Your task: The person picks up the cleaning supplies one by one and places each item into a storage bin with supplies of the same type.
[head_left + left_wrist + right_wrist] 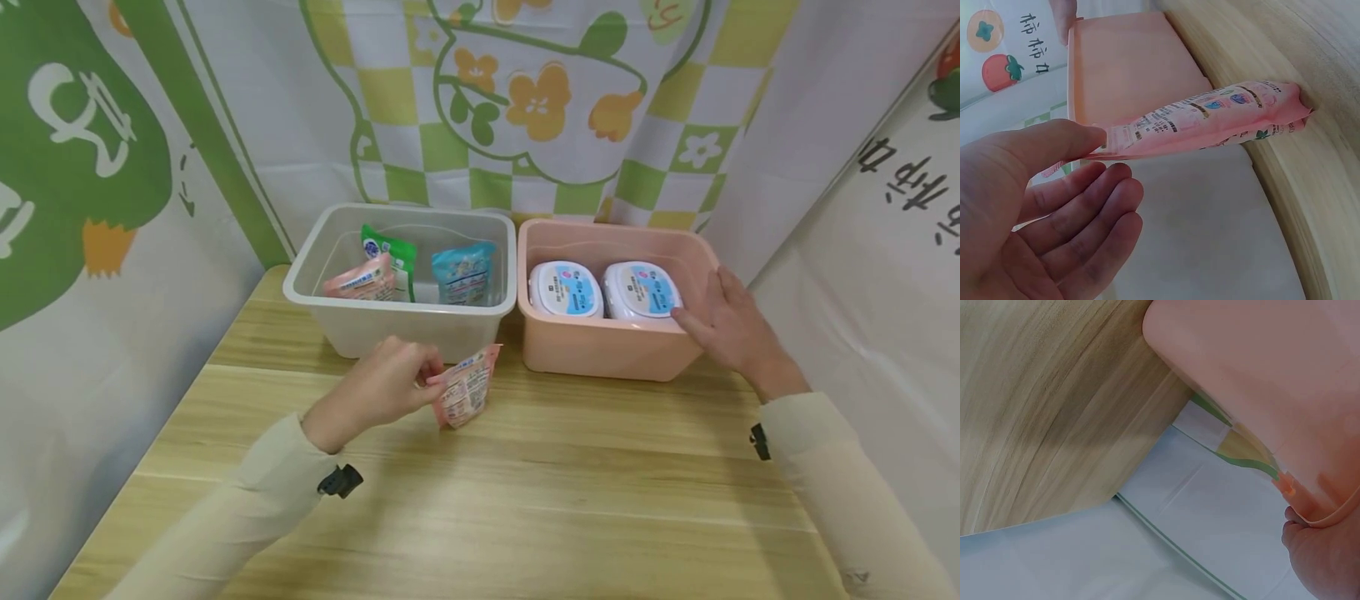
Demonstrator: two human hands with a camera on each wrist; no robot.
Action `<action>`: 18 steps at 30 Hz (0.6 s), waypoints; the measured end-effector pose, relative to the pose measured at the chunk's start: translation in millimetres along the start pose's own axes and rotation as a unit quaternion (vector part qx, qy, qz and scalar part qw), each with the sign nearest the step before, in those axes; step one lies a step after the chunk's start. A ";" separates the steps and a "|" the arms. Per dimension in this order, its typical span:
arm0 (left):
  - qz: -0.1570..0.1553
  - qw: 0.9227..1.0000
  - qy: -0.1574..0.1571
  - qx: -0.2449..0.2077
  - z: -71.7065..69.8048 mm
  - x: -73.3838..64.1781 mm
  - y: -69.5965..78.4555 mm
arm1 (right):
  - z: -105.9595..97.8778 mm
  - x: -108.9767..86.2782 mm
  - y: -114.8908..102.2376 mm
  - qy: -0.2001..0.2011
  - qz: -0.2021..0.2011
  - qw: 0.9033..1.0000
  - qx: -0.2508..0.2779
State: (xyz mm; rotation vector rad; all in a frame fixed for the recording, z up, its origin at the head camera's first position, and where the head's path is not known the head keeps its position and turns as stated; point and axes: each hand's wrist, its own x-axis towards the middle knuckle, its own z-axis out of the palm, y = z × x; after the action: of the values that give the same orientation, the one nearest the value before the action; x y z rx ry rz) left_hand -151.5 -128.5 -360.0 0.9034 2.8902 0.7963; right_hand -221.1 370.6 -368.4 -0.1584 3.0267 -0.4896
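Observation:
My left hand point(390, 379) pinches a pink printed pouch point(468, 390) by its top edge, between thumb and forefinger. The pouch hangs tilted just in front of the grey-white bin point(405, 325), close over the table. In the left wrist view the other fingers lie loosely curled under the pinched edge. My right hand point(738, 329) grips the right rim of the pink bin point(600, 354), its thumb over the front right corner. Two white tubs point(566, 289) with blue-printed lids sit side by side in that bin.
Inside the grey-white bin are another pink pouch point(363, 283), a green pouch point(402, 254) and a blue pouch point(463, 271). Both bins stand side by side at the back of the wooden table point(480, 517), against a patterned curtain point(540, 108).

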 end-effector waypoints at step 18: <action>0.029 0.998 0.055 0.024 9.3 3.4 -5.4 | 2.1 0.6 0.4 0.017 0.001 1.000 0.007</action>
State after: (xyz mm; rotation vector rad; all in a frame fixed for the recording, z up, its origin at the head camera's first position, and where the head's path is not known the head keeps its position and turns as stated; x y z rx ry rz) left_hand -155.7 -126.2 -370.2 0.9836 3.0028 0.8100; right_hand -221.6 370.3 -370.5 -0.1473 3.0551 -0.5200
